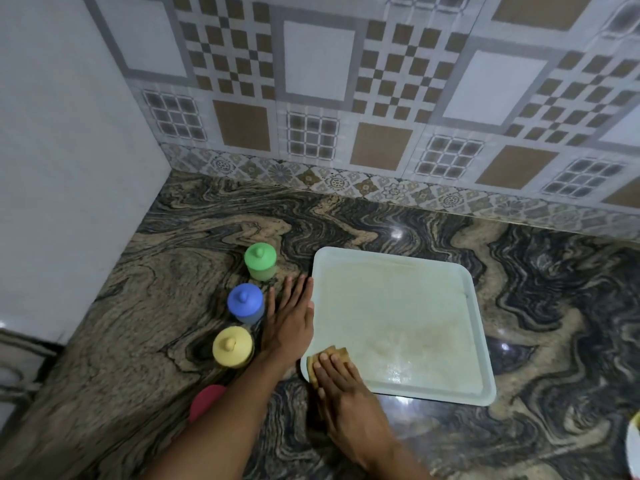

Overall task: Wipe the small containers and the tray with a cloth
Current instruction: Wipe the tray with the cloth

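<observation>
A pale square tray (398, 261) lies flat on the marbled counter, its surface streaked and wet near the front. My right hand (343, 386) presses a folded tan cloth (327, 356) onto the tray's near left corner with straight fingers. My left hand (289, 320) lies flat on the counter against the tray's left edge. Left of that hand stand three small lidded containers in a row: green (260, 260) farthest, blue (245, 303) in the middle, yellow (232, 346) nearest. A red one (204, 400) is partly hidden under my left forearm.
A patterned tiled wall (346, 98) runs along the back of the counter, and a plain white wall (62, 168) closes the left side. A white and yellow object (633, 441) shows at the right edge.
</observation>
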